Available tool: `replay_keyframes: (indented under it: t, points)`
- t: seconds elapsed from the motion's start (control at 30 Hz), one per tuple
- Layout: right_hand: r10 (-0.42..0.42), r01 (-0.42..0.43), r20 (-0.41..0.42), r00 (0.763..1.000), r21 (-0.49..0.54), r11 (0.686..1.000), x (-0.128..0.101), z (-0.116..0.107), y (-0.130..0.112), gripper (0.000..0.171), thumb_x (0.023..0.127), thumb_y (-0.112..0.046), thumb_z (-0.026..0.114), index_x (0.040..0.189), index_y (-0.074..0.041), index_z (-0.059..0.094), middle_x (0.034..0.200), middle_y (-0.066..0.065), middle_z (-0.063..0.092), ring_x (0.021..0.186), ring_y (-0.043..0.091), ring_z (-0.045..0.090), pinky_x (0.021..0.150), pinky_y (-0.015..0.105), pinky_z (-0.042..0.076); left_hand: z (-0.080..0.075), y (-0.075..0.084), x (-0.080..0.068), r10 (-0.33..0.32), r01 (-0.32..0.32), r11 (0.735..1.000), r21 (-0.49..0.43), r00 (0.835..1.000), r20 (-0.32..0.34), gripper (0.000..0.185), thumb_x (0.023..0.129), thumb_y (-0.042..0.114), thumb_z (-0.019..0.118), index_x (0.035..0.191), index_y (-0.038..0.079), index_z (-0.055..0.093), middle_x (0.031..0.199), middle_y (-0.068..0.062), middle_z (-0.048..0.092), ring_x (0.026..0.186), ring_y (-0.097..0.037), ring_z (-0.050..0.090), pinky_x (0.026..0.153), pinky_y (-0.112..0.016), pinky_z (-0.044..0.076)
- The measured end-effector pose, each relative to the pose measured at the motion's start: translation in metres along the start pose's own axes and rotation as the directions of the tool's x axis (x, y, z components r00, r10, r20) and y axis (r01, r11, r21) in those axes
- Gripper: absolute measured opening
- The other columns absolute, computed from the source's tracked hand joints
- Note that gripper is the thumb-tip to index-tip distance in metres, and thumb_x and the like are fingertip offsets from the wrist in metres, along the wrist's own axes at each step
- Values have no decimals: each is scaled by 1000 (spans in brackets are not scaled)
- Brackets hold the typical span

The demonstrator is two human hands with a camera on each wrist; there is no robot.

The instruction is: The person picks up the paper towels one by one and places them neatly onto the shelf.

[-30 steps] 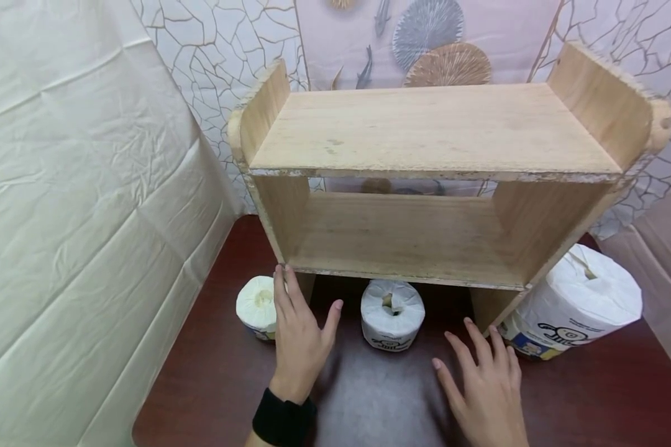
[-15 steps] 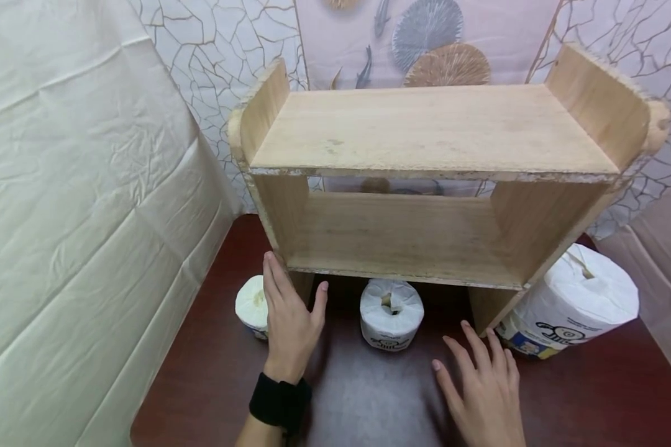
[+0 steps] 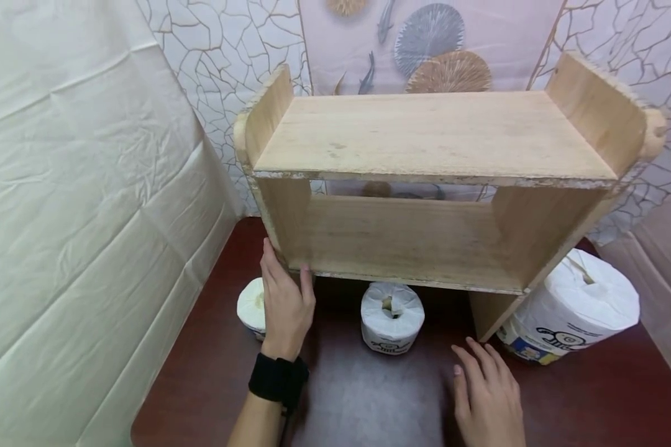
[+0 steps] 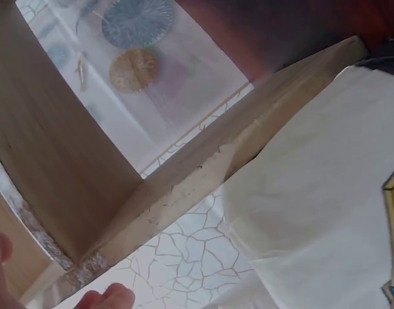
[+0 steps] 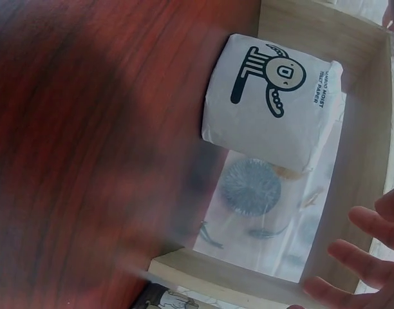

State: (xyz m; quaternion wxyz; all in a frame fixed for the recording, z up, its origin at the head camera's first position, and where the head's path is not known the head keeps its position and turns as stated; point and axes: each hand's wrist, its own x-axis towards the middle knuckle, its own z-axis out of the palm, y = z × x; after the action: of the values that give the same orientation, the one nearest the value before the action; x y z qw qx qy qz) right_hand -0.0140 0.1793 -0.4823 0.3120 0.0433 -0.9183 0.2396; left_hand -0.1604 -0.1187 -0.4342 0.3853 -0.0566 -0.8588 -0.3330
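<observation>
A two-tier wooden shelf rack (image 3: 414,136) stands at the back of the table. My left hand (image 3: 286,304), with a black band at the wrist, reaches up to its left side panel; the straight fingers lie along the panel's outside and the thumb is at the lower board's front corner. The left wrist view shows fingertips (image 4: 110,297) close to that panel. Relaxed and holding nothing, my right hand (image 3: 489,394) hovers by the foot of the right panel. A white wrapped toilet paper roll (image 3: 391,323) stands under the lower board, between the side panels.
Left of the rack is another toilet paper roll (image 3: 251,307), partly hidden by my left hand. Larger stacked toilet paper rolls (image 3: 573,304) stand against the right panel. A pale cloth wall (image 3: 78,217) borders the dark red table (image 3: 184,372) on the left.
My left hand has moved left and up, from the lower board's front corner to the outside of the left panel. My right hand has drawn back slightly, its fingers a little closer together.
</observation>
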Motion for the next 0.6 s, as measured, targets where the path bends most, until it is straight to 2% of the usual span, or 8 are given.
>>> replay_keyframes:
  t: [0.1,0.33,0.6]
  points:
    - [21,-21,-6,1000,1,1000,-3,0,1,33,89,1,73,122,-4,72,136,21,65,126,51,54,87,73,43,3,-1,5,-2,1,999,-32,1000,-19,73,109,25,58,163,-2,17,146,-30,46,136,-43,52,105,-56,49]
    - [32,-32,26,999,-1,999,-6,0,3,49,79,14,66,123,-6,70,137,19,63,126,48,53,85,71,43,5,-6,10,-9,6,998,-60,999,-48,66,110,24,56,159,-3,21,141,-33,51,127,-46,59,96,-59,53]
    - [31,-31,17,999,11,999,-5,1,7,50,79,14,64,124,-7,70,138,18,63,127,47,52,85,69,43,8,-9,22,-43,40,994,-99,999,-32,62,113,27,51,160,-3,24,141,-33,54,124,-45,63,93,-58,56]
